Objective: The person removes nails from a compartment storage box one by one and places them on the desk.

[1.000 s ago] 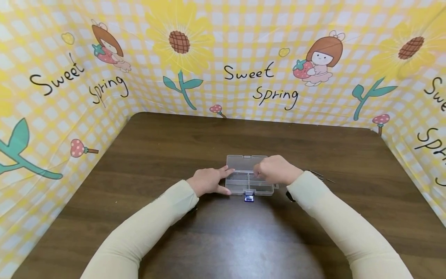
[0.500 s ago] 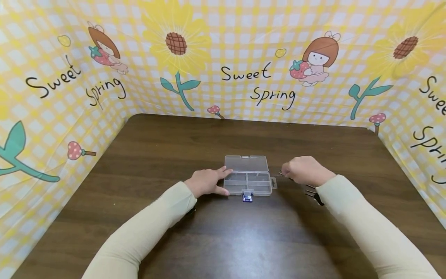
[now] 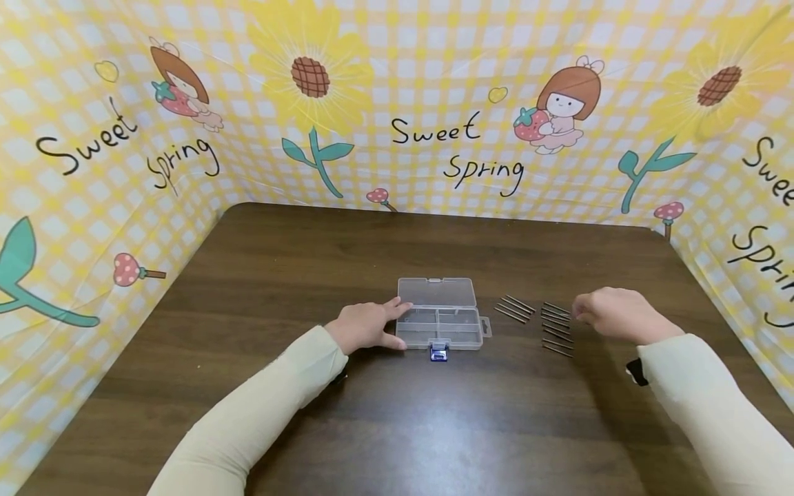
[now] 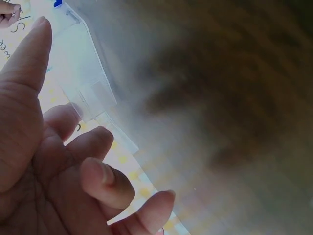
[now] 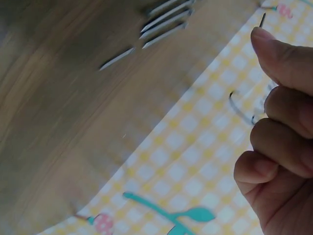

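Observation:
A clear plastic compartment box (image 3: 459, 336) lies on the table with its lid (image 3: 436, 292) folded back and a blue latch (image 3: 439, 353) at the front. My left hand (image 3: 366, 324) rests at the box's left side, thumb and fingers spread along that edge. Out to the right, my right hand (image 3: 614, 313) pinches a nail (image 5: 263, 19) between thumb and fingers; its thin dark end pokes out past the thumb in the right wrist view. Several nails (image 3: 557, 328) lie in a row just left of this hand. Another small group of nails (image 3: 515, 309) sits nearer the box.
The brown wooden table (image 3: 347, 248) spreads all around the box. Along its back and sides hangs a yellow checked cloth (image 3: 422, 62) printed with flowers and lettering. A hanging tab (image 3: 486, 327) sticks out from the box's right side.
My right hand has moved right, from over the box to the far side of the nails, bringing both nail groups into view. The left hand has stayed at the box.

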Demonstrator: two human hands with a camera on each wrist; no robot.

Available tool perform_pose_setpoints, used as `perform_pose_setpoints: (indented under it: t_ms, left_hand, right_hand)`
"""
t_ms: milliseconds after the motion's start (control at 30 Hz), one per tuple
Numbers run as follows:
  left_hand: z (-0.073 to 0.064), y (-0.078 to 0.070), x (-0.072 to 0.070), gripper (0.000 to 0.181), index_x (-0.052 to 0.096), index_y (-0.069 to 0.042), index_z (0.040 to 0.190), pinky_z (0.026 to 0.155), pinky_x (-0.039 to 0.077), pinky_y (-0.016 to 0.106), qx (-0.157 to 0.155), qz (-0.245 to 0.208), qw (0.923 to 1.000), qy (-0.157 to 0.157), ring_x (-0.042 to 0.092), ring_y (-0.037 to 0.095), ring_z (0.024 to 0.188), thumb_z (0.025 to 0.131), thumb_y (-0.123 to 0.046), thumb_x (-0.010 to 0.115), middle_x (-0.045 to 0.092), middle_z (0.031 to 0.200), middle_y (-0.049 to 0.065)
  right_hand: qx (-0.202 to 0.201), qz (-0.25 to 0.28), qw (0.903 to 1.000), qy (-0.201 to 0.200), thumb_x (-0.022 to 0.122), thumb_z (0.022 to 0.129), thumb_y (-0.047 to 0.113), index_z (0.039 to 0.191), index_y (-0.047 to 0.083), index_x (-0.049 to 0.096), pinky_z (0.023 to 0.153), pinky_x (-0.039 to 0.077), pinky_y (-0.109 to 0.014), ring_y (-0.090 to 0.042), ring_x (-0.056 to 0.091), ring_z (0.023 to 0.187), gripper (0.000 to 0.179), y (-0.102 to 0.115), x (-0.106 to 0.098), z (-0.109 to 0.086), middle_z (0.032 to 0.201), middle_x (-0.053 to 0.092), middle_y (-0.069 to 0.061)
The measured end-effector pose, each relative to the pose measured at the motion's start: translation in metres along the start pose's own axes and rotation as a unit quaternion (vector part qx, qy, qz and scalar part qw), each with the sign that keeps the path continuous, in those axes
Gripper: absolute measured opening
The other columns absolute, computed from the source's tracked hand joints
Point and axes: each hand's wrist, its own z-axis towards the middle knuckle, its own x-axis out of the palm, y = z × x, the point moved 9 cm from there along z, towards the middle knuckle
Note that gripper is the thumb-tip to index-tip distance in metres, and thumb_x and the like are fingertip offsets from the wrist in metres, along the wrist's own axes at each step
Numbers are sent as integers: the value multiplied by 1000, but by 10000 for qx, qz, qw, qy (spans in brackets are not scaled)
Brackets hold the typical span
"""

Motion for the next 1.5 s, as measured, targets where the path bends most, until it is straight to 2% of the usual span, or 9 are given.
perform_pose_setpoints:
  t_ms: [167, 600, 800, 1133, 1333, 1500]
  left_hand:
    - [-1, 1, 1, 82, 35, -28, 150, 50, 34, 28, 3, 43, 10000, 31, 53, 29, 122, 79, -54, 68, 31, 154, -2]
    - [0, 2, 3, 82, 34, -29, 150, 49, 33, 28, -11, -28, 10000, 46, 52, 29, 124, 79, -53, 68, 30, 154, -2]
    - [1, 2, 2, 82, 34, -28, 150, 51, 36, 29, -47, -64, 9999, 82, 51, 28, 125, 79, -53, 69, 30, 154, -2]
    - [0, 3, 2, 82, 33, -30, 150, 53, 39, 29, -89, -84, 9998, 132, 49, 28, 126, 80, -53, 69, 28, 155, -3]
    - [-1, 1, 0, 81, 35, -28, 150, 67, 48, 38, -4, -89, 9999, 72, 50, 28, 126, 81, -52, 69, 30, 154, -1]
    - [-1, 1, -1, 81, 36, -27, 150, 73, 49, 42, -14, -123, 9999, 64, 49, 28, 127, 81, -52, 69, 31, 154, -1]
  right_hand:
    - [281, 120, 9994, 178, 58, 86, 0, 88, 8, 68, 57, 48, -42, -18, 62, 70, 13, -19, 4, -10, 81, 68, -1]
    - [506, 405, 9971, 398, 58, 86, 0, 87, 7, 67, 62, 49, -46, -18, 60, 72, 11, -43, 34, -17, 82, 67, -3]
    - [582, 511, 9957, 514, 60, 86, 3, 88, 6, 67, 64, 48, -46, -17, 58, 72, 8, -49, 47, -18, 83, 66, -3]
    - [488, 507, 9963, 489, 61, 86, 4, 83, 10, 66, 58, 44, -40, -12, 49, 65, 8, -49, 51, -14, 77, 62, 1]
    - [510, 485, 9962, 520, 61, 89, 6, 85, 6, 67, 61, 48, -43, -14, 55, 68, 7, -50, 53, -12, 81, 65, -3]
    - [528, 492, 9959, 548, 61, 90, 6, 84, 6, 67, 61, 47, -43, -12, 53, 67, 8, -52, 54, -11, 81, 65, -2]
